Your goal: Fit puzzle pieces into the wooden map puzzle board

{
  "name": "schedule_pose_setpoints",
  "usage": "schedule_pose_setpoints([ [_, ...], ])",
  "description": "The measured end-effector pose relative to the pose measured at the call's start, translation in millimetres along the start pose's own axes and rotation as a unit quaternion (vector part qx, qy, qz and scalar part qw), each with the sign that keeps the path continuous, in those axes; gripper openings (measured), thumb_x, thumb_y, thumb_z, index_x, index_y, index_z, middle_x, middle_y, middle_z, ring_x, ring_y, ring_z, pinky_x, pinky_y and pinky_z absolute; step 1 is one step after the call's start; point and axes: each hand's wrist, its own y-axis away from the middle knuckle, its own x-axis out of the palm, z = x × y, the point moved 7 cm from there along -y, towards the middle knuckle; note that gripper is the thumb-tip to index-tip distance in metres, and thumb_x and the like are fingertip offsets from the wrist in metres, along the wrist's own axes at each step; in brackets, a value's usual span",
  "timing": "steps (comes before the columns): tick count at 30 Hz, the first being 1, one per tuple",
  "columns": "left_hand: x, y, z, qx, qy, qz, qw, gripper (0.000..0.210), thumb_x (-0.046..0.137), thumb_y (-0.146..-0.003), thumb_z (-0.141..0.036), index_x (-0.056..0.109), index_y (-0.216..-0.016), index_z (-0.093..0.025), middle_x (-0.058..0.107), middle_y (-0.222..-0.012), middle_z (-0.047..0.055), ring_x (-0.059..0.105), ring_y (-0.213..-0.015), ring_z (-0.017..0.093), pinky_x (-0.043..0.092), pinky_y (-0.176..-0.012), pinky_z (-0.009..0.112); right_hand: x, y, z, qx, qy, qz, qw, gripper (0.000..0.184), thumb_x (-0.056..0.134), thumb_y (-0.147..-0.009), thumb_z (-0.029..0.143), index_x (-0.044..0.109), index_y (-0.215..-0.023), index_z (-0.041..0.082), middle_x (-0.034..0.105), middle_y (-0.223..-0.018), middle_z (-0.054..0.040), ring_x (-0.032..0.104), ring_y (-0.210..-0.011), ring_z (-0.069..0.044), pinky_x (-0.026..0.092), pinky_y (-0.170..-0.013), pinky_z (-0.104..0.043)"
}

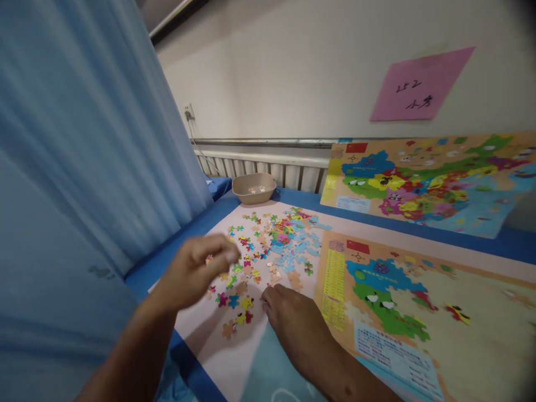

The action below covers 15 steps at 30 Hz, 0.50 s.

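Note:
My left hand (195, 273) hovers over the left part of the loose jigsaw pieces (233, 301), its fingers curled in and the thumb close to the forefinger. I see no piece in it. Lower and nearer the middle, my right hand (293, 318) has its fingertips drawn together at the pale sheet, beside some tan pieces (274, 273). Whatever its fingers hold, if anything, is hidden. To its right lies a partly filled map puzzle board (335, 279), with blue and green pieces set in its left side and a bare pale area to the right.
A finished-looking map picture (377, 184) leans against the wall behind the board. At the back stands a beige basin (254, 188) with a few pieces inside. Light-blue pieces (297, 245) are grouped mid-sheet. A blue curtain (92, 145) hangs along the left, and a pink note (421, 86) is on the wall.

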Motion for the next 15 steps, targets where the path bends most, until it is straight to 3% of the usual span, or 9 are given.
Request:
schedule_pose_setpoints([
  [2,23.9,49,25,-0.038,-0.116,0.038,0.992,0.021,0.058,-0.103,-0.027,0.068,-0.086,-0.02,0.071,-0.08,0.0,0.065,-0.075,0.013,0.05,-0.067,0.026,0,3,1,-0.034,0.081,-0.011,0.996,0.014,0.062,-0.105,0.007,0.066,-0.098,0.018,0.065,-0.099,-0.0078,0.063,-0.09,-0.029,0.046,-0.074,-0.038],
  [5,58.3,104,39,0.059,-0.285,0.085,0.953,0.025,0.049,-0.106,-0.022,0.067,-0.123,-0.025,0.074,-0.127,0.005,0.068,-0.114,0.022,0.056,-0.097,0.041,-9,21,-4,-0.079,0.085,-0.054,0.992,0.014,0.062,-0.103,0.006,0.066,-0.1,0.019,0.063,-0.101,-0.0072,0.062,-0.091,-0.028,0.05,-0.079,-0.041],
  [7,75.4,123,49,0.094,-0.374,0.129,0.914,0.041,0.049,-0.107,-0.027,0.054,-0.148,-0.029,0.058,-0.155,0.005,0.055,-0.142,0.028,0.051,-0.111,0.05,-20,40,-9,-0.118,0.055,-0.086,0.988,0.013,0.064,-0.101,0.007,0.065,-0.103,0.02,0.064,-0.103,-0.0064,0.062,-0.093,-0.027,0.051,-0.081,-0.041],
  [9,83.2,125,61,0.086,-0.425,0.17,0.885,0.057,0.051,-0.108,-0.041,0.036,-0.162,-0.031,0.036,-0.171,0.005,0.04,-0.155,0.032,0.045,-0.12,0.058,-28,61,-14,-0.147,0.038,-0.102,0.983,0.016,0.067,-0.096,0.008,0.065,-0.105,0.021,0.065,-0.104,-0.0055,0.062,-0.094,-0.027,0.051,-0.083,-0.04],
  [11,86.1,115,72,0.065,-0.434,0.199,0.876,0.068,0.048,-0.107,-0.053,0.022,-0.167,-0.034,0.023,-0.175,0.006,0.032,-0.159,0.034,0.041,-0.123,0.063,-32,78,-20,-0.156,0.02,-0.097,0.983,0.019,0.07,-0.093,0.011,0.064,-0.106,0.023,0.065,-0.102,-0.0038,0.061,-0.091,-0.026,0.051,-0.08,-0.038],
  [15,98.8,81,91,0.038,-0.391,0.251,0.885,0.069,0.038,-0.108,-0.062,0.015,-0.168,-0.038,0.017,-0.175,0.008,0.024,-0.162,0.035,0.031,-0.128,0.068,-39,102,-29,-0.149,-0.015,-0.11,0.983,0.028,0.071,-0.086,0.01,0.065,-0.109,0.024,0.067,-0.102,-0.0022,0.063,-0.09,-0.025,0.052,-0.076,-0.036],
])
